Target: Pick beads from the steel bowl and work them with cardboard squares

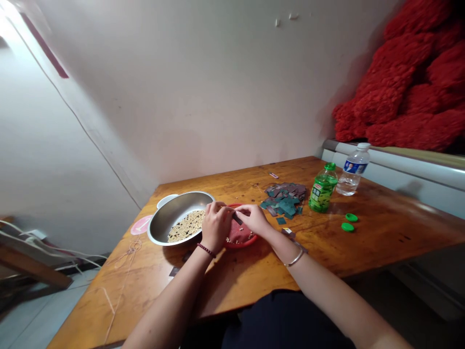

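Observation:
My left hand (217, 224) and my right hand (253, 219) meet fingertip to fingertip above a red plastic basket (250, 242). A small dark flat piece (237, 217) shows below the fingertips of my right hand, which pinches it. The fingers of my left hand are closed; what lies in them is hidden. Inside the basket is a reddish surface with several pale beads. Close by on the left, a steel bowl (156, 235) tilts, holding many pale beads (189, 225) mixed with dark bits. Beyond my right hand lies a heap of green and brown flat pieces (285, 199).
On the wooden table (381, 232) stand a green bottle (321, 191) and a clear water bottle (353, 172), with green caps (348, 227) nearby. A pink disc (140, 225) and loose string (116, 295) lie left. Red bundles (403, 92) are piled at right.

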### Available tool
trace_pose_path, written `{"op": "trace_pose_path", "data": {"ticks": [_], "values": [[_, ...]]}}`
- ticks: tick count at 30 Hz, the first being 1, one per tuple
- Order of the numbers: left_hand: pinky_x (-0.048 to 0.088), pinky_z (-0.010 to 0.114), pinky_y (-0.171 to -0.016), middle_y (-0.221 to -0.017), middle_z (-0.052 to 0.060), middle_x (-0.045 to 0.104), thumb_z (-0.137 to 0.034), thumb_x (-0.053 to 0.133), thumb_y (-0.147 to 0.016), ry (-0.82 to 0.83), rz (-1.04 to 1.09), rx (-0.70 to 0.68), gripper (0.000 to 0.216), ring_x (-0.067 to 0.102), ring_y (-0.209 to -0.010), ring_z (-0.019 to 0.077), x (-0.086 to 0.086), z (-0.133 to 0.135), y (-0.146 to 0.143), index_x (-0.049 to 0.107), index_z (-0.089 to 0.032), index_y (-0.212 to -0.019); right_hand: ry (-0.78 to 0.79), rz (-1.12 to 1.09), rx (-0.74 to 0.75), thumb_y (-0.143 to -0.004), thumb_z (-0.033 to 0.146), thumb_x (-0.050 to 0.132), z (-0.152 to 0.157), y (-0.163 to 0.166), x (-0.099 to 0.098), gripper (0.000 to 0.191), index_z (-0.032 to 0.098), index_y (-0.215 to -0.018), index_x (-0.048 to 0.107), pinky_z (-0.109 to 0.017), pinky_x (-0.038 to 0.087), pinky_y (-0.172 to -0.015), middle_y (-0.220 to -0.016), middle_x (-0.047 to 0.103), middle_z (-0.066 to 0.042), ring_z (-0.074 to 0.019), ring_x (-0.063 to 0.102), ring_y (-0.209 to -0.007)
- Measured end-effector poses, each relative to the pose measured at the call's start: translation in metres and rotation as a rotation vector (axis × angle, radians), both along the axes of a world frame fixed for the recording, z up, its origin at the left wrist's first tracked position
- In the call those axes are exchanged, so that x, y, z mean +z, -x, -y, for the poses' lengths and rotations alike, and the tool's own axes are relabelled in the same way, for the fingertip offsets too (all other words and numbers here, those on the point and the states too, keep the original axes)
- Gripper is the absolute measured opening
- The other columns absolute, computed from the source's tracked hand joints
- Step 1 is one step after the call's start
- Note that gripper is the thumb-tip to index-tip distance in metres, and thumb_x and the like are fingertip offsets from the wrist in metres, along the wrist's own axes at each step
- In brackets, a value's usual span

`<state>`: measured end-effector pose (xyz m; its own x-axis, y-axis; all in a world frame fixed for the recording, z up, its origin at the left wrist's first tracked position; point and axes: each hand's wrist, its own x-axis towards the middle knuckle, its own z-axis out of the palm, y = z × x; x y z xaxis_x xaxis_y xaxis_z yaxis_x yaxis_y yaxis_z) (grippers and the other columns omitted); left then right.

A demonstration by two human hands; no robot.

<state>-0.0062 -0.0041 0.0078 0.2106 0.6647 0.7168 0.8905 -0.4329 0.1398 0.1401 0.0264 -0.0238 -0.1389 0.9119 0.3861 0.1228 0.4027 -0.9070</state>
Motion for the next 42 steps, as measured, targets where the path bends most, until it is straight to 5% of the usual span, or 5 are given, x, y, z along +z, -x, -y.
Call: {"op": "trace_pose_path", "data": {"ticks": [42], "values": [[0.043,0.032,-0.078,-0.095,0.007,0.058,-0.024,0.046,-0.088,-0.050,-0.092,0.016,0.016,0.049,-0.091,0.0199,-0.0011,0.0000,-0.0003,0.061,-0.021,-0.083,-0.008,-0.090,-0.013,-0.075,0.028,0.058,-0.0043,0.0008,-0.0019,0.021,0.013,-0.082,0.070,-0.032,0.053,-0.073,-0.084,0.073,-0.010,-0.0202,0.068,-0.075]]}}
